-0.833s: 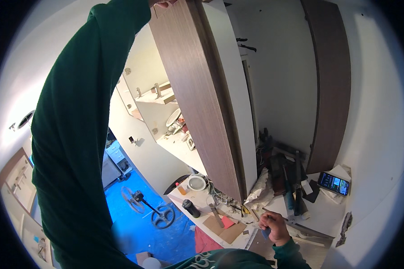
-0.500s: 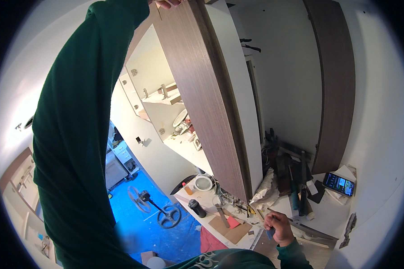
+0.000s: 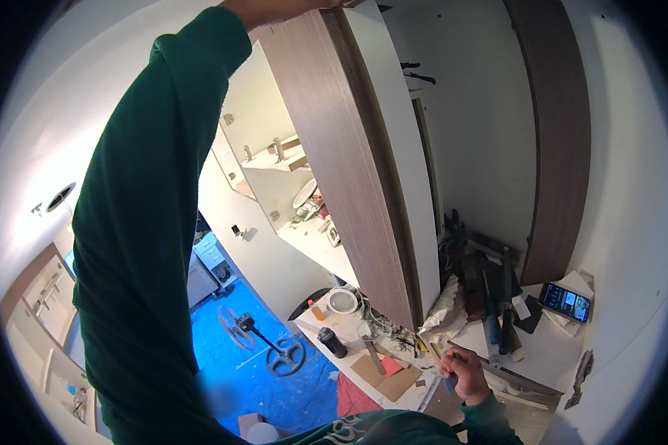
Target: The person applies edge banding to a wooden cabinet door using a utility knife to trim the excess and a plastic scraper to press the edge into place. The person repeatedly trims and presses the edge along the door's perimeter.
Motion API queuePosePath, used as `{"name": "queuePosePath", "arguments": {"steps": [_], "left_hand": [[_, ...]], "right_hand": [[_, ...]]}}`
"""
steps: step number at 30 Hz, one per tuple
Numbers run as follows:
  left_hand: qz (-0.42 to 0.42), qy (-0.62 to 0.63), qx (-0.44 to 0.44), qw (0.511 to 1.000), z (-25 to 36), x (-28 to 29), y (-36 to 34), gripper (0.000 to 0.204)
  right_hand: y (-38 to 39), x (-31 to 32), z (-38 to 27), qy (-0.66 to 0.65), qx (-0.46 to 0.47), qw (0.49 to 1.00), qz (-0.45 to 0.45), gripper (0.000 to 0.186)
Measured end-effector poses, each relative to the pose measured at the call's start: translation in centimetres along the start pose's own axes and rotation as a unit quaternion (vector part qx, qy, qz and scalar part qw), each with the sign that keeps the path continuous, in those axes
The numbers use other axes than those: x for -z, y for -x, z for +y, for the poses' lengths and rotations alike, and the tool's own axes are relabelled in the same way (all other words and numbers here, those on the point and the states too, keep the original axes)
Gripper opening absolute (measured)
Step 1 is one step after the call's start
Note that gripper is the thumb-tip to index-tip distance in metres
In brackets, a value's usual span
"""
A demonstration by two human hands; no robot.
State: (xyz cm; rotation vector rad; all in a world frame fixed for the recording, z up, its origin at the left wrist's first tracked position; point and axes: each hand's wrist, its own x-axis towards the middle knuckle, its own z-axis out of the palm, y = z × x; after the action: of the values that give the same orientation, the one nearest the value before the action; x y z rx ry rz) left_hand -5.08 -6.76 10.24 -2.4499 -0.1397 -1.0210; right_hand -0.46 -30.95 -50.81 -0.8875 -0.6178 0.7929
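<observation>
My left arm, in a green sleeve, reaches up to the top of a brown wood-grain panel. My left hand lies along the panel's upper end; its fingers are mostly cut off by the picture's edge. Low on the right, my right hand is closed around a tool with a blue-grey handle, its working end unclear. This fist is above a cluttered surface, below the panel's lower end. Crumpled pale paper lies just beyond it.
Dark-handled tools and a lit phone lie at the right. A black bottle and cardboard are on the white worktop. A open cabinet stands behind the panel. Blue sheeting covers the floor, under a stand with round plates.
My left hand has shifted right along the panel's top, and its fingers have passed mostly out of view. The whole view has moved slightly. My right hand keeps its grip.
</observation>
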Motion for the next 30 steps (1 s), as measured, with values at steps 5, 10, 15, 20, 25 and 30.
{"name": "queuePosePath", "arguments": {"steps": [5,10,15,20,25,30], "left_hand": [[-0.028,-0.027,0.063,0.997,2.3,1.4,1.3,0.041],[0.051,0.012,-0.004,0.999,1.7,-1.6,-0.9,0.038],[0.053,-0.050,0.030,0.997,-2.6,-0.7,-2.0,0.040],[-0.007,0.082,0.084,0.993,-1.2,-0.2,-1.5,0.039],[-0.029,0.148,0.075,0.986,-1.7,0.2,-2.2,0.032],[-0.035,0.053,0.077,0.995,2.1,2.5,0.2,0.031]], "right_hand": [[-0.2,-0.3,0.3,-0.038,-0.004,0.999,-0.001,0.024],[0.4,0.0,0.3,-0.022,0.004,0.999,0.036,0.024],[-0.3,-0.4,0.5,-0.014,-0.013,1.000,-0.005,0.023],[0.0,-0.3,0.1,0.014,-0.007,1.000,0.013,0.023],[0.0,-0.1,0.2,0.016,-0.010,1.000,0.014,0.023],[-0.2,0.1,0.7,-0.001,-0.011,1.000,-0.005,0.022]]}}
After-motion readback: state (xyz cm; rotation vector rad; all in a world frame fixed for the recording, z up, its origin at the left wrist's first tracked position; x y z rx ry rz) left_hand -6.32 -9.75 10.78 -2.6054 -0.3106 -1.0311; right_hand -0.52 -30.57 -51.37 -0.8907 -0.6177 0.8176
